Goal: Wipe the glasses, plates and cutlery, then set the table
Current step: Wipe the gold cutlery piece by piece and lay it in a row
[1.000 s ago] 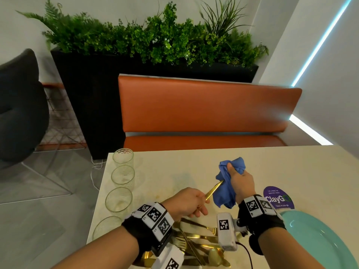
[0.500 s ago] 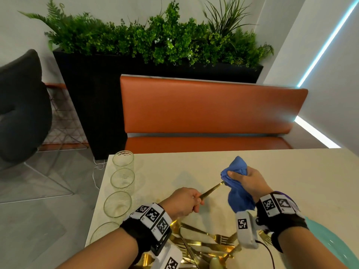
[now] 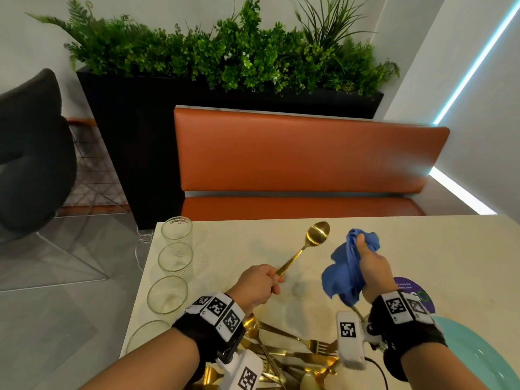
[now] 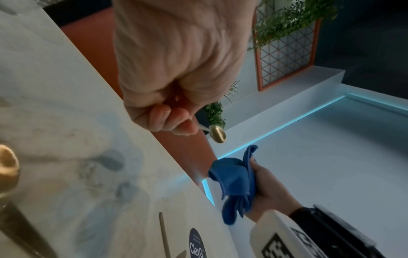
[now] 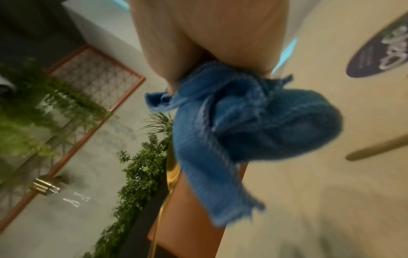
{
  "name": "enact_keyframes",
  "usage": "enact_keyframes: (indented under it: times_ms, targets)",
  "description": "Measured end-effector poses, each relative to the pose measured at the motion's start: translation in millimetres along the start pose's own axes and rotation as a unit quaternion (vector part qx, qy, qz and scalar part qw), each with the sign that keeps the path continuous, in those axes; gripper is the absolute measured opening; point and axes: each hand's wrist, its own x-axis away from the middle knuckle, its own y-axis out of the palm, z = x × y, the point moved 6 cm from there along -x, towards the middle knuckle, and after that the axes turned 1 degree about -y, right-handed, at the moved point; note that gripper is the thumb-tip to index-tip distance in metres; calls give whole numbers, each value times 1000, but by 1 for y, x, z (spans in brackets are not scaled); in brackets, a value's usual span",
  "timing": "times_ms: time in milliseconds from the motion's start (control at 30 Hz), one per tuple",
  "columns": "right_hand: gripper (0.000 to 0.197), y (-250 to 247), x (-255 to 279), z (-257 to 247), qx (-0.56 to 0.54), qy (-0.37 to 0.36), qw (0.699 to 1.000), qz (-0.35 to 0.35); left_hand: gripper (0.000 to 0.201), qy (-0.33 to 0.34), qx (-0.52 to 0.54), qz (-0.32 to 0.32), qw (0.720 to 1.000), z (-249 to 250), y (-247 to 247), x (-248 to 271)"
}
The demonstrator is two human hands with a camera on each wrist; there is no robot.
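Note:
My left hand (image 3: pixel 260 282) grips the handle of a gold spoon (image 3: pixel 317 233), bowl pointing away over the cream table (image 3: pixel 230 249); its bowl (image 4: pixel 217 134) shows past my curled fingers in the left wrist view. My right hand (image 3: pixel 371 266) holds a crumpled blue cloth (image 3: pixel 344 273) beside the spoon, apart from it; the cloth (image 5: pixel 238 125) hangs blurred in the right wrist view, and the cloth (image 4: pixel 235 181) shows in the left wrist view too. A pile of gold cutlery (image 3: pixel 292 353) lies near the table's front edge. Several glasses (image 3: pixel 176 232) line the left edge. A teal plate (image 3: pixel 478 358) sits front right.
A purple round sticker (image 3: pixel 416 294) lies on the table under my right wrist. An orange bench (image 3: pixel 304 159) stands behind the table, with a black planter (image 3: pixel 135 142) of green plants behind it. A dark chair (image 3: pixel 31 147) is at the left.
The cloth has come off the spoon: my right hand pulled it to the right, and the spoon's bowl, hidden in the cloth before, now shows bare.

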Motion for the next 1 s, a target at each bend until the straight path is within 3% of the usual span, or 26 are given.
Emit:
enact_keyframes:
  times_ms: [67,200,267,433,600,733,833,933,1000]
  targets:
    - [49,19,10,9,28,56,996,-65,25,5,-5,-6,1000,4,6,-1]
    - [49,53,23,15,-23,77,989,-125,32,26,-24,-50,998,14,35,1]
    - [36,60,28,10,-34,62,987,-147,32,25,-12,-53,998,16,40,1]
    - [24,69,51,12,74,1,970,-233,35,27,-44,-37,998,15,38,-6]
    - [29,68,40,27,208,-38,954,-210,29,-38,-16,-65,997,6,48,-8]
    - [25,60,30,36,199,-17,963,-183,22,-61,-30,-114,991,8,51,-12]
    - [22,57,27,42,179,8,957,-227,17,-59,-102,-77,990,19,35,-27]
    - [15,62,28,45,190,23,940,-283,16,-7,-98,-5,995,36,21,-48]
    - [12,69,26,43,196,23,935,-295,17,-4,-94,3,996,40,24,-59]
